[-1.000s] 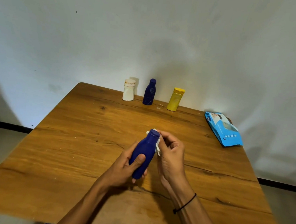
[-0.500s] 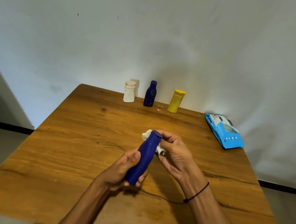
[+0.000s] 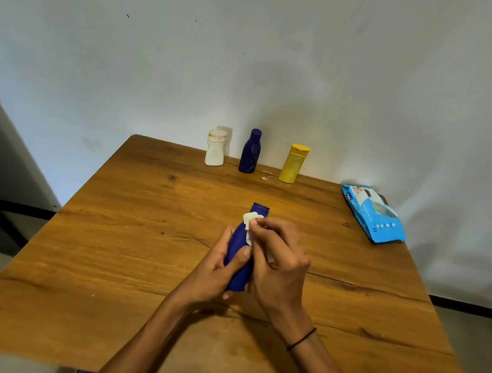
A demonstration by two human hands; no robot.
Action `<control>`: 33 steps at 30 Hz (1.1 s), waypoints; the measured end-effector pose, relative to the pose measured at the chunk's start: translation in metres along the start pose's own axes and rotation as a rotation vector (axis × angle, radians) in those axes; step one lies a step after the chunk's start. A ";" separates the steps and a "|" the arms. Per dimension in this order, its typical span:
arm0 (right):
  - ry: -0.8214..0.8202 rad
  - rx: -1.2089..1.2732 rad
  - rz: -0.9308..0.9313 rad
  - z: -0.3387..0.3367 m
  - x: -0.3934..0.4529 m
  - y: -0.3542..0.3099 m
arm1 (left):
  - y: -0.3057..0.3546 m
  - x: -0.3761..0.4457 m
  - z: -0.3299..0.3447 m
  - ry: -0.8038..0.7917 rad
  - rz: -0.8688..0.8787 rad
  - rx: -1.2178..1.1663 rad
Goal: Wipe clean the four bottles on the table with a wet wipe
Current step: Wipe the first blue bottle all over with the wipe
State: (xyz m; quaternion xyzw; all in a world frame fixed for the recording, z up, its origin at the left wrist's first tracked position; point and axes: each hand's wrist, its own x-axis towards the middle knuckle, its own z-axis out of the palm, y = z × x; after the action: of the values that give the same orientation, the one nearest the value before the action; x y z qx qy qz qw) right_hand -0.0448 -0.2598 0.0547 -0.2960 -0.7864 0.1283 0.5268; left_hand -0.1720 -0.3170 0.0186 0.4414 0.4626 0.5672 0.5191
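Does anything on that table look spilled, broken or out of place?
Mostly no. The white bottle, small dark blue bottle and yellow bottle stand upright at the far edge. Only small whitish specks or scraps lie on the wooden table between the blue and yellow ones; what they are is unclear.

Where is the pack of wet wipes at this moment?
In the head view, the blue wipes pack lies flat at the table's far right edge, right of the yellow bottle and apart from both hands.
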 end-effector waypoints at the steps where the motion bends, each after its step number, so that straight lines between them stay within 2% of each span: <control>1: -0.037 -0.064 -0.076 0.001 0.001 0.004 | -0.001 0.000 0.000 -0.001 0.002 0.030; 5: -0.132 -0.147 -0.193 0.000 0.014 0.018 | -0.002 0.000 0.003 -0.007 -0.036 0.013; 10: -0.318 0.019 -0.264 -0.006 0.016 0.021 | 0.002 -0.001 0.006 0.037 -0.104 -0.293; 13: -0.409 0.111 -0.283 -0.013 -0.002 0.026 | 0.002 0.001 0.004 0.113 -0.088 -0.267; 17: -0.256 0.148 -0.170 -0.015 0.001 0.030 | 0.001 0.002 0.009 0.106 -0.094 -0.139; 21: -0.073 0.211 -0.008 -0.010 0.024 0.030 | 0.005 0.003 0.016 0.116 -0.132 -0.133; 25: -0.117 0.282 0.023 -0.012 0.014 0.024 | 0.003 0.006 0.019 0.205 -0.156 -0.221; 28: -0.212 0.344 0.017 -0.012 -0.014 0.015 | 0.000 0.011 0.015 0.288 -0.254 -0.432; 33: -0.207 0.388 -0.011 -0.015 -0.038 0.009 | 0.002 0.014 0.021 0.275 -0.240 -0.626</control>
State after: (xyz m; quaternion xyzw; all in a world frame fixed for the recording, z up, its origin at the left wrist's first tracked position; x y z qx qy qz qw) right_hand -0.0185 -0.2773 0.0278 -0.1700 -0.7986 0.3042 0.4908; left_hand -0.1524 -0.3018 0.0249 0.1230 0.3806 0.6703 0.6250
